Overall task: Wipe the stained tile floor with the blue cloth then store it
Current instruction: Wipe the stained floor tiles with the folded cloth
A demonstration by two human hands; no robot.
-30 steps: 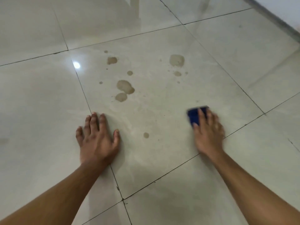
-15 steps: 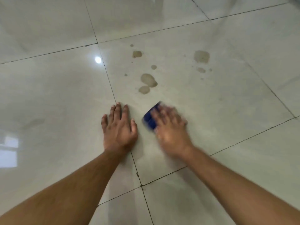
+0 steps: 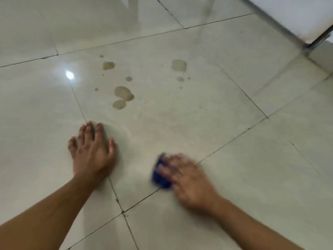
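Observation:
The blue cloth (image 3: pixel 160 179) lies on the pale glossy tile floor (image 3: pixel 207 109), near a grout line. My right hand (image 3: pixel 189 181) presses down on it with fingers spread flat, blurred by motion, covering most of it. My left hand (image 3: pixel 93 152) rests flat on the floor to the left, fingers spread, holding nothing. Brown stains sit farther away on the same tile: a large double blotch (image 3: pixel 123 93), a patch at the back left (image 3: pixel 108 65) and another at the back right (image 3: pixel 179 65), with small drops around them.
A white wall or panel with a dark base strip (image 3: pixel 288 24) runs along the top right, ending at a metal frame corner (image 3: pixel 315 41). Dark grout lines (image 3: pixel 117 197) cross the floor. A bright light reflection (image 3: pixel 69 74) shows on the left tile.
My right hand has swept the cloth from the right over to beside my left hand, then back toward me and to the right. A small brown spot near my hands is gone. The left hand stays planted.

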